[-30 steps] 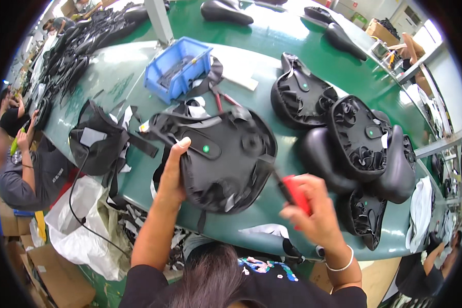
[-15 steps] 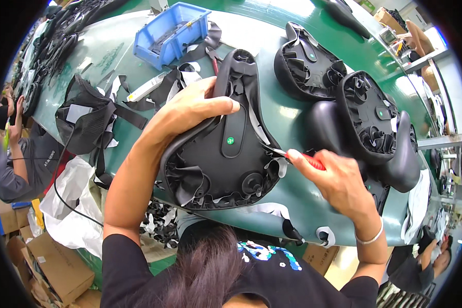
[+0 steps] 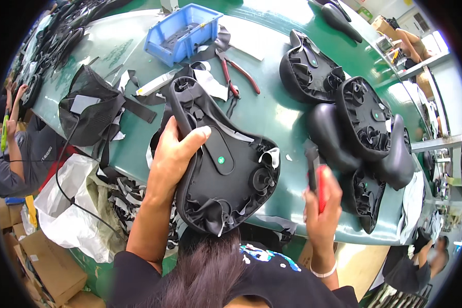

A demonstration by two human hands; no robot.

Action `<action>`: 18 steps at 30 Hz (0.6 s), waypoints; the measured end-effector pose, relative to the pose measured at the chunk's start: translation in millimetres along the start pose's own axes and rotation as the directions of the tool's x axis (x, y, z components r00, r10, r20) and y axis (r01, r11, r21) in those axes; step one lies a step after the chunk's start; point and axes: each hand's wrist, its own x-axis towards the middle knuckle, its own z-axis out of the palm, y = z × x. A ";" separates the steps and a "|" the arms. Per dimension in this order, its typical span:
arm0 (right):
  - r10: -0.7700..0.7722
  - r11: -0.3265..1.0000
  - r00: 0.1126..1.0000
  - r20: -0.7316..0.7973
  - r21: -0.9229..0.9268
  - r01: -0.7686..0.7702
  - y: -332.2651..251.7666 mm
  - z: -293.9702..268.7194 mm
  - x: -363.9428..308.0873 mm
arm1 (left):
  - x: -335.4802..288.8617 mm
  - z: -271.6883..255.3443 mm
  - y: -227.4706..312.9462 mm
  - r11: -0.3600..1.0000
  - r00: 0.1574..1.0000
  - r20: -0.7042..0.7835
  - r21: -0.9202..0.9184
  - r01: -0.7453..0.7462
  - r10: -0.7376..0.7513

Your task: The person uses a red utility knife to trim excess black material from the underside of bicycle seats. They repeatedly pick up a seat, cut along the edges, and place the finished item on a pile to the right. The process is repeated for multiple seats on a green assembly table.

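An upturned black bicycle saddle (image 3: pixel 223 187) lies tilted in my left hand (image 3: pixel 173 156), its nose pointing away. The left thumb presses on the underside plate while the fingers wrap the left edge. Gathered black cover material with pale backing lines the saddle's rim. To the right, apart from the saddle, my right hand (image 3: pixel 324 210) is closed around a red-handled utility knife (image 3: pixel 322 190), whose dark blade end points away; it is slightly blurred. Red-handled pliers (image 3: pixel 245 73) lie beyond the saddle, among black and white trimmings.
A blue bin (image 3: pixel 210 26) stands at the far side. More saddles (image 3: pixel 308 77) are piled on the right. At left are a black fabric bag (image 3: pixel 92 110) with a cable, a white sack (image 3: pixel 61 210) and cardboard boxes (image 3: pixel 51 264). Other people sit at both sides.
My right hand has drawn the knife away from the saddle's right edge, back toward me. The saddle has turned, its nose swinging left, and come nearer in my left hand, uncovering the pliers.
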 end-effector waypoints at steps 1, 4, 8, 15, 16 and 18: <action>-0.030 0.996 0.994 -0.103 0.078 0.038 -3.6 9.0 16.4 | -3.3 0.2 -2.5 1.000 1.000 -0.011 -0.009 -0.007 0.007; 0.014 0.992 0.998 0.060 0.127 -0.021 -14.8 34.3 63.4 | -8.6 -0.8 -5.7 0.998 0.996 -0.057 -0.008 -0.068 0.067; 0.395 0.520 0.912 0.107 0.793 -0.318 26.9 25.9 99.9 | -8.2 -33.6 -39.8 0.750 0.810 -0.301 0.619 -0.235 0.503; -0.109 0.977 0.975 0.192 0.200 0.070 -28.6 28.4 86.3 | 11.9 51.6 1.1 0.199 0.666 0.630 0.649 -0.734 0.400; -0.139 0.980 0.975 0.176 0.165 0.110 -21.0 21.4 83.9 | 22.0 55.0 -9.8 0.253 0.650 0.657 0.602 -0.757 0.381; -0.150 0.988 0.968 0.199 0.058 0.141 3.8 -4.0 74.0 | 26.5 47.4 -15.6 0.368 0.683 0.606 0.576 -0.730 0.408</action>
